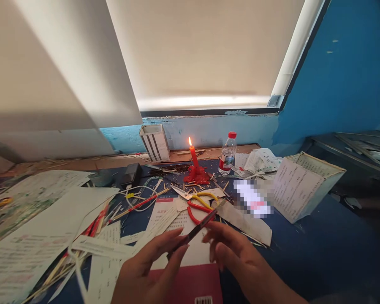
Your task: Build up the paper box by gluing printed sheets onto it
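Observation:
My left hand point(150, 261) pinches a slim dark strip point(196, 230) between thumb and fingers; it slants up to the right, its exact kind unclear. Close to the strip's right side is my right hand point(237, 257), fingers loosely curled and apart; whether a fingertip touches the strip I cannot tell. Just beyond the strip lie scissors point(190, 196) with yellow and red handles. A lit red candle point(193, 157) stands upright in melted red wax point(196, 176). Under the hands are printed paper point(164, 211) and a dark red booklet point(190, 283) with a barcode.
A water bottle point(228, 154) stands right of the candle. An open paper-covered box point(300, 190) is tilted at the right; another box point(155, 143) stands by the wall. Thin sticks, paper strips, a white cable point(77, 266) and a black adapter point(131, 175) clutter the left.

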Demonstrator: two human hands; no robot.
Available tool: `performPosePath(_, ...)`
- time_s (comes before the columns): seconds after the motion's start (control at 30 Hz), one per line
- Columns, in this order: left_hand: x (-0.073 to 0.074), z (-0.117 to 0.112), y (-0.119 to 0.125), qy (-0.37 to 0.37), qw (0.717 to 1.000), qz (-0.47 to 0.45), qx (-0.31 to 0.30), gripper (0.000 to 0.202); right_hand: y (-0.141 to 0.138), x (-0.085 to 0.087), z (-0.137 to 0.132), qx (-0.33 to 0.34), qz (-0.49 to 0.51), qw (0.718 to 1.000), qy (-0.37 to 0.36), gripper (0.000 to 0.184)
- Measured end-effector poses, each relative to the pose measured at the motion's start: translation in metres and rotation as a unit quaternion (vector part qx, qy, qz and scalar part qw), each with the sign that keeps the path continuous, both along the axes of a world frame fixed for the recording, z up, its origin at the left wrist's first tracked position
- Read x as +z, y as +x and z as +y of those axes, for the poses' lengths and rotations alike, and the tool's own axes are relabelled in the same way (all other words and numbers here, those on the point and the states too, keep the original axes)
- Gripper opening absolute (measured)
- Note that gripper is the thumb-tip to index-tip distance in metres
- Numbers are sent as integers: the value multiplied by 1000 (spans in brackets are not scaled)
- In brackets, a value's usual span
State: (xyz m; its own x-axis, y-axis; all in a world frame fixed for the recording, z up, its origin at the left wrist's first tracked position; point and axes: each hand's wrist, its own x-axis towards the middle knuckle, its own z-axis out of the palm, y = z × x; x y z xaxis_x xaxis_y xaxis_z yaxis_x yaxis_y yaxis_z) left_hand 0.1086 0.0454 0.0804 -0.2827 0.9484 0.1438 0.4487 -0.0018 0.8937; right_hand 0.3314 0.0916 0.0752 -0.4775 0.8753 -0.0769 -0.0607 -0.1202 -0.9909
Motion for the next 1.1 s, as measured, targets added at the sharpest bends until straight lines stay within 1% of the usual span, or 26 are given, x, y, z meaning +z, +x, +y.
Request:
performPosePath(0.03,5,2,2,-2,1000,-7,-16,32,-15,3,6,23,14,1000,11,48)
performPosePath(0.07,8,3,3,-6,1000,-12,-28,32,-28,7,13,20,24,999,22,45)
performPosePath(0.1,10,6,2,-11,999,-9,-36,33,-39,10,20,23,16,999,26,44)
performPosePath(0.13,9,8,-2,-12,999,10,-39,34,-49,12,27,14,-7,999,51,43)
performPosePath(0.2,1,15,-14,-2,994,105,-40,38,-61,16,44,10,-112,984,139,43)
performPosePath(0.23,-6,18,-22,7,983,177,-53,43,-65,17,53,8,-154,973,170,42)
performPosePath(0.27,-13,21,-31,19,964,258,-68,47,-66,17,63,9,-187,964,189,41)
performPosePath(0.33,-30,24,-51,-9,905,382,-187,52,-66,18,82,24,-251,943,217,34)
performPosePath(0.37,-38,24,-60,-37,881,419,-216,58,-66,18,91,35,-285,929,232,30)
performPosePath(0.4,-44,23,-69,-73,866,442,-221,65,-65,18,99,46,-318,915,245,25)
performPosePath(0.43,-50,22,-78,-102,856,461,-212,71,-65,17,106,54,-350,900,256,19)
performPosePath(0.47,-54,20,-85,-129,850,474,-191,76,-65,15,111,62,-378,885,265,17)
performPosePath(0.57,-60,17,-103,-224,825,508,-106,85,-68,8,122,76,-450,845,279,36)
performPosePath(0.6,-61,17,-107,-248,814,519,-79,88,-69,6,124,77,-470,833,281,37)
performPosePath(0.63,-61,18,-110,-255,806,531,-59,90,-69,3,126,75,-488,822,284,37)
performPosePath(0.67,-60,22,-110,-242,805,540,-50,90,-69,1,127,71,-504,811,288,36)
performPosePath(0.7,-58,26,-107,-210,810,545,-55,87,-68,-1,129,66,-518,801,294,37)
performPosePath(0.73,-56,32,-102,-160,821,544,-73,82,-67,-3,130,62,-529,792,300,38)
performPosePath(0.77,-52,40,-95,-114,834,529,-109,73,-65,-4,131,58,-538,783,306,41)
performPosePath(0.8,-49,49,-86,-81,847,506,-143,66,-63,-5,131,54,-546,776,312,43)
performPosePath(0.83,-44,58,-75,-62,858,482,-165,60,-60,-6,131,49,-552,770,316,45)
performPosePath(0.87,-40,67,-64,-53,867,459,-184,57,-58,-6,131,43,-558,764,320,45)
performPosePath(0.9,-36,76,-53,-53,869,446,-207,55,-55,-7,131,39,-564,760,322,45)
performPosePath(0.93,-33,83,-43,-70,863,441,-236,56,-52,-7,131,36,-568,756,324,44)
performPosePath(1.0,-28,95,-27,-84,853,441,-264,60,-48,-7,131,37,-571,752,328,41)
performPosePath(1.1,-26,103,-16,-106,839,456,-277,67,-41,-6,132,44,-566,752,335,42)
